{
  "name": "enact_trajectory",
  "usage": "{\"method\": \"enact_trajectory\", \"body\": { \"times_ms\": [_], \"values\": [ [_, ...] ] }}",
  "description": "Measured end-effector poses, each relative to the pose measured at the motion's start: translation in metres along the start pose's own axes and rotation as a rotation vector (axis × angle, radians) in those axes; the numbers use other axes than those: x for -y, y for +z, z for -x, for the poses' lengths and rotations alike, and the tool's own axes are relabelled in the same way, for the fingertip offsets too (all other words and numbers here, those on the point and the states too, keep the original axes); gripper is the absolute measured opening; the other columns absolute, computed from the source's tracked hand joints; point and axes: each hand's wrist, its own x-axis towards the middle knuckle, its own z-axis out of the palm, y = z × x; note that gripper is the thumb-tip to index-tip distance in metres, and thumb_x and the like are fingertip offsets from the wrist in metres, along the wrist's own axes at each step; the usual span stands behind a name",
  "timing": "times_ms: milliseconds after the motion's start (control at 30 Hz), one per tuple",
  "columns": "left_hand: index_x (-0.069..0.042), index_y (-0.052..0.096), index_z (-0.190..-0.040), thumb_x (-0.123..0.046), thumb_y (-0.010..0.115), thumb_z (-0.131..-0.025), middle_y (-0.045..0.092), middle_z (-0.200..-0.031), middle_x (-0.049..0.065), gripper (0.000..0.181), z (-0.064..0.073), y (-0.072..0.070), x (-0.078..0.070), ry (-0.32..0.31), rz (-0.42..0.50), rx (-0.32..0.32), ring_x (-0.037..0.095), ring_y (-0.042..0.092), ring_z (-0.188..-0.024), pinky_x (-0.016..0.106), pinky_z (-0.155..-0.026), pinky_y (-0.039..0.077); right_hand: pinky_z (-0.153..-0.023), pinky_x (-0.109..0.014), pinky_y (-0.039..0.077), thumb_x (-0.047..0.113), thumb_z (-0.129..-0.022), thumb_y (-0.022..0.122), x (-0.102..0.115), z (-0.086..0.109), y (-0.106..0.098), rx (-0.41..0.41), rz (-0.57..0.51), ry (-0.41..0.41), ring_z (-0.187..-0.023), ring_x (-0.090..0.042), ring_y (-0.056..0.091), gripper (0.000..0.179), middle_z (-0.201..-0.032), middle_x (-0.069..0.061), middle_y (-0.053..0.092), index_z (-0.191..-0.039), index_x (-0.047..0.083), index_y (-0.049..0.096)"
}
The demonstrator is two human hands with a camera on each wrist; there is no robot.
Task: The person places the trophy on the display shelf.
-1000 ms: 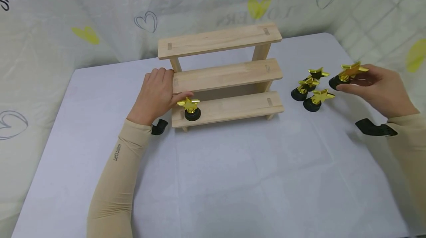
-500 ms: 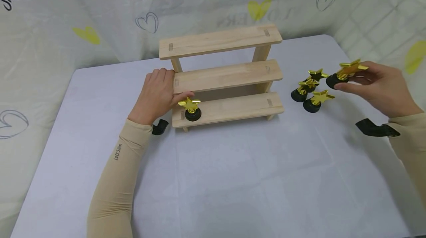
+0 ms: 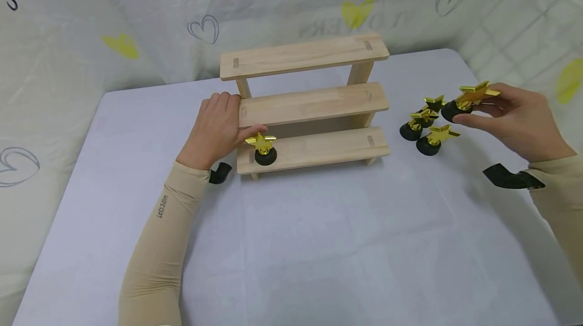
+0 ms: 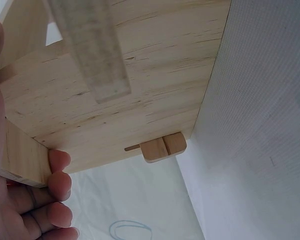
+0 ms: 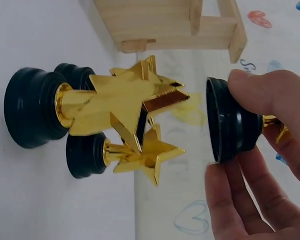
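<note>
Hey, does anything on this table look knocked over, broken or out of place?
Nothing stands out. The wooden rack stands upright, with one star trophy upright on its bottom shelf. Three more trophies stand on the table, none toppled, and the right hand grips a fifth trophy. No spill or damage shows.

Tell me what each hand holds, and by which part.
Right hand: star trophy, by its black base. Left hand: wooden shelf, by middle tier's left end.

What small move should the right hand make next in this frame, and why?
The right hand should probably carry its raised star trophy left toward the bottom shelf, since bare wood lies right of the standing star trophy there and the left hand grips the wooden stand.
</note>
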Motion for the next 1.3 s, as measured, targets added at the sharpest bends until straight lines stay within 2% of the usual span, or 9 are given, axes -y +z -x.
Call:
{"method": "enact_trajectory", "body": {
  "times_ms": [67, 133, 300, 367, 633, 900, 1133, 1233, 1300],
  "values": [
    [0.005, 0.055, -0.094, -0.087, 0.030, -0.090, 0.052, -0.080, 0.018, 0.096, 0.000, 0.000, 0.000, 0.000, -0.006, 0.001, 0.035, 0.047, -0.074, 0.045, -0.068, 0.039, -0.081, -0.003, 0.051, -0.010, -0.079, 0.083, 0.001, 0.000, 0.003, -0.006, -0.027, -0.022, -0.092, 0.007, 0.071, 0.047, -0.105, 0.019, 0.073, -0.121, 0.007, 0.071],
    [0.005, 0.055, -0.094, -0.087, 0.032, -0.091, 0.051, -0.080, 0.018, 0.095, 0.000, 0.000, 0.000, -0.001, -0.003, 0.003, 0.035, 0.047, -0.074, 0.045, -0.068, 0.038, -0.082, -0.003, 0.052, -0.012, -0.078, 0.083, 0.002, 0.001, 0.006, -0.009, -0.041, -0.037, -0.091, 0.005, 0.071, 0.047, -0.106, 0.017, 0.074, -0.120, 0.006, 0.071],
    [0.006, 0.056, -0.097, -0.076, 0.058, -0.090, 0.053, -0.081, 0.019, 0.082, 0.001, 0.000, 0.000, -0.003, 0.002, 0.012, 0.035, 0.048, -0.075, 0.045, -0.069, 0.039, -0.081, -0.001, 0.050, -0.006, -0.080, 0.084, 0.003, 0.003, 0.011, 0.005, 0.021, -0.035, -0.093, 0.009, 0.069, 0.046, -0.107, 0.020, 0.071, -0.121, 0.009, 0.071],
    [0.006, 0.056, -0.097, -0.072, 0.065, -0.088, 0.053, -0.081, 0.019, 0.079, 0.000, 0.000, 0.000, -0.005, -0.002, 0.015, 0.035, 0.048, -0.075, 0.045, -0.069, 0.039, -0.081, 0.000, 0.049, -0.004, -0.081, 0.085, 0.004, 0.003, 0.013, 0.006, 0.041, -0.033, -0.093, 0.011, 0.069, 0.045, -0.106, 0.021, 0.071, -0.121, 0.010, 0.071],
    [0.006, 0.055, -0.097, -0.066, 0.072, -0.085, 0.052, -0.081, 0.018, 0.074, 0.000, -0.001, 0.000, -0.004, -0.004, 0.011, 0.034, 0.048, -0.075, 0.045, -0.069, 0.039, -0.081, -0.001, 0.050, -0.006, -0.081, 0.084, 0.006, 0.003, 0.017, 0.019, 0.032, -0.049, -0.094, 0.009, 0.069, 0.045, -0.107, 0.019, 0.070, -0.120, 0.010, 0.070],
    [0.006, 0.055, -0.095, -0.069, 0.068, -0.087, 0.050, -0.079, 0.018, 0.077, 0.000, 0.000, 0.001, 0.003, 0.001, 0.007, 0.033, 0.046, -0.073, 0.044, -0.067, 0.038, -0.083, -0.003, 0.052, -0.013, -0.079, 0.082, 0.011, 0.002, 0.021, 0.026, -0.016, -0.095, -0.095, 0.006, 0.071, 0.045, -0.106, 0.014, 0.072, -0.119, 0.004, 0.070],
    [0.006, 0.055, -0.095, -0.067, 0.071, -0.086, 0.050, -0.078, 0.017, 0.075, -0.001, 0.000, 0.001, 0.009, -0.008, 0.010, 0.034, 0.046, -0.072, 0.044, -0.066, 0.037, -0.086, -0.004, 0.052, -0.015, -0.078, 0.081, 0.019, 0.003, 0.029, 0.039, -0.031, -0.128, -0.096, 0.005, 0.071, 0.043, -0.105, 0.013, 0.072, -0.117, 0.002, 0.070],
    [0.006, 0.055, -0.094, -0.074, 0.062, -0.089, 0.050, -0.077, 0.017, 0.080, 0.000, 0.001, 0.001, 0.012, -0.010, -0.002, 0.033, 0.045, -0.072, 0.043, -0.065, 0.037, -0.086, -0.005, 0.052, -0.017, -0.078, 0.080, 0.023, 0.004, 0.033, 0.042, -0.044, -0.148, -0.096, 0.003, 0.072, 0.043, -0.105, 0.012, 0.073, -0.116, 0.001, 0.070],
    [0.006, 0.055, -0.095, -0.080, 0.050, -0.091, 0.050, -0.077, 0.017, 0.087, 0.000, 0.001, 0.001, 0.016, -0.010, -0.011, 0.033, 0.046, -0.071, 0.043, -0.065, 0.037, -0.086, -0.006, 0.053, -0.019, -0.077, 0.079, 0.025, 0.004, 0.036, 0.053, -0.094, -0.165, -0.096, 0.001, 0.073, 0.043, -0.105, 0.010, 0.074, -0.115, -0.002, 0.070]
  ]
}}
